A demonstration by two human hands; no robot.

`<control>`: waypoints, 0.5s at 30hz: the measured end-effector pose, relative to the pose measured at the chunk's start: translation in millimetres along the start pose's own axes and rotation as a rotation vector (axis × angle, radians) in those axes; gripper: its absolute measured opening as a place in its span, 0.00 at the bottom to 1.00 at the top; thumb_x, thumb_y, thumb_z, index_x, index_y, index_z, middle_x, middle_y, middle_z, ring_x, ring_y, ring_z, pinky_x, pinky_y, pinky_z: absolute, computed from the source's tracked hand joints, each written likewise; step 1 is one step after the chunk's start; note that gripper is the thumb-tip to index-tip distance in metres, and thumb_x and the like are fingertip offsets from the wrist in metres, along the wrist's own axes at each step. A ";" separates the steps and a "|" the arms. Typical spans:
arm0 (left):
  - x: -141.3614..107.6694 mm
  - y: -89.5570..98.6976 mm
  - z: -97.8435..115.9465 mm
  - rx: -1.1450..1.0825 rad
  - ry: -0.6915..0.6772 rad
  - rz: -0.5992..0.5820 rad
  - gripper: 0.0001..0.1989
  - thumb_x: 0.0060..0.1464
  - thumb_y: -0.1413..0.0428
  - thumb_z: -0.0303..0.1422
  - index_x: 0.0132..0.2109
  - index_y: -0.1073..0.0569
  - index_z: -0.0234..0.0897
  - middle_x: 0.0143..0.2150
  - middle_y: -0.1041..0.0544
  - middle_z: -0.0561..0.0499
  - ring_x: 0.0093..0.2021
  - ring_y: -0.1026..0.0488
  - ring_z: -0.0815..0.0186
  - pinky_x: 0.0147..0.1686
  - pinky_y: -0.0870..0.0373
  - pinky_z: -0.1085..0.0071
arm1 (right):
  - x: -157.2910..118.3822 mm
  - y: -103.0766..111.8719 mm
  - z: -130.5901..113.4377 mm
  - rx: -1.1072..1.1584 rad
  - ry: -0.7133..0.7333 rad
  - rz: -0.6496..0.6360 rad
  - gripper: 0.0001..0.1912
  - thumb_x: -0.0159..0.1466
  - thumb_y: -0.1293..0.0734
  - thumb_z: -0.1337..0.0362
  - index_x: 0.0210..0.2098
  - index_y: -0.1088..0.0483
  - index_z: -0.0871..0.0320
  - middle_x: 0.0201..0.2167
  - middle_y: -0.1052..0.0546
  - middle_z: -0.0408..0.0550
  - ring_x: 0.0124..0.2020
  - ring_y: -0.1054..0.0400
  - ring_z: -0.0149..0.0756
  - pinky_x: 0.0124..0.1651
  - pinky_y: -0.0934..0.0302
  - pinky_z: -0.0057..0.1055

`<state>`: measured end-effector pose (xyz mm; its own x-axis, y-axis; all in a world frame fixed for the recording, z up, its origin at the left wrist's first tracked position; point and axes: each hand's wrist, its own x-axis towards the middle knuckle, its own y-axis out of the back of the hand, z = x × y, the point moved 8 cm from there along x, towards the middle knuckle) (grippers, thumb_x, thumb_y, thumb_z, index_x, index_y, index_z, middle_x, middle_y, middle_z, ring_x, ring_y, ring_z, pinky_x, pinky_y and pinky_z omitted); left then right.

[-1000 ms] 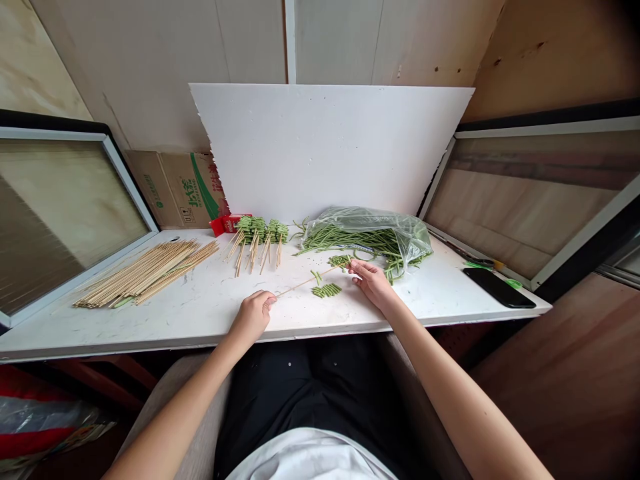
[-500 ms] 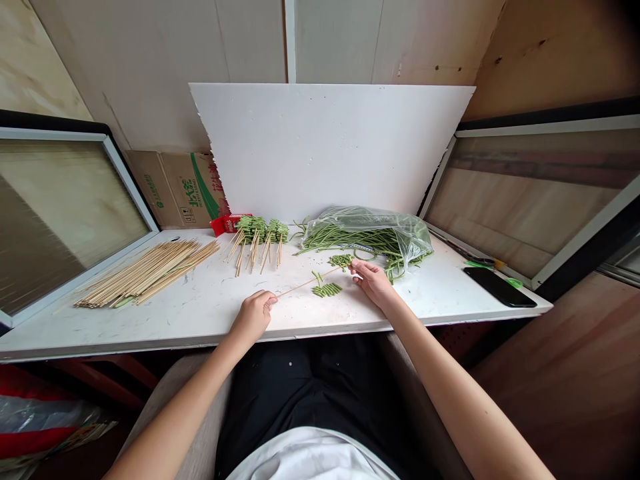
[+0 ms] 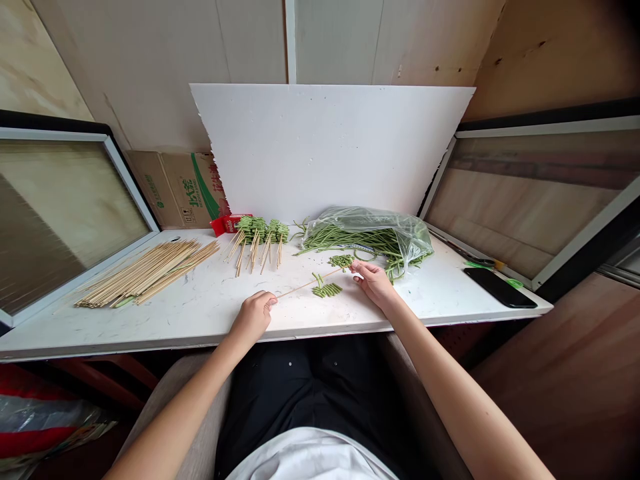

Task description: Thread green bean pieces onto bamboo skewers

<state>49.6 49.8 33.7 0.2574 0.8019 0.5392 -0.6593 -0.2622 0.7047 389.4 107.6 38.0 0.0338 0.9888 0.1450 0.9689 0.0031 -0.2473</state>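
Note:
A thin bamboo skewer (image 3: 307,283) slants over the table between my two hands. My left hand (image 3: 254,315) is closed around its near left end. At the skewer's other end my right hand (image 3: 371,279) pinches the tip with thumb and fingertips; whether a bean piece sits between them is too small to tell. Beneath the skewer, cut green bean pieces (image 3: 327,290) lie in a row, with a few more just behind it. Another small heap of cut pieces (image 3: 341,261) lies beyond, close to my right fingertips.
Loose bamboo skewers (image 3: 145,273) cover the table's left side. Finished bean skewers (image 3: 257,230) are stacked at the back by a red packet (image 3: 220,225). Long beans (image 3: 350,237) spill from a clear plastic bag (image 3: 415,233). A black phone (image 3: 500,287) lies at right; a white board (image 3: 330,147) stands behind.

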 end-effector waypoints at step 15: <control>-0.8 0.4 -0.2 -0.014 -0.010 0.017 0.17 0.53 0.52 0.16 0.36 0.23 0.38 0.35 0.19 0.49 0.35 0.22 0.63 0.38 0.27 0.68 | 0.0 -0.8 -0.4 -0.037 0.015 0.005 0.18 0.52 0.20 0.47 0.34 0.19 0.51 0.39 0.19 0.48 0.44 0.29 0.41 0.38 0.38 0.32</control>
<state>48.9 49.2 33.5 0.2533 0.7920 0.5555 -0.6731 -0.2682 0.6893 388.7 107.6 38.5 0.0425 0.9865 0.1581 0.9772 -0.0081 -0.2123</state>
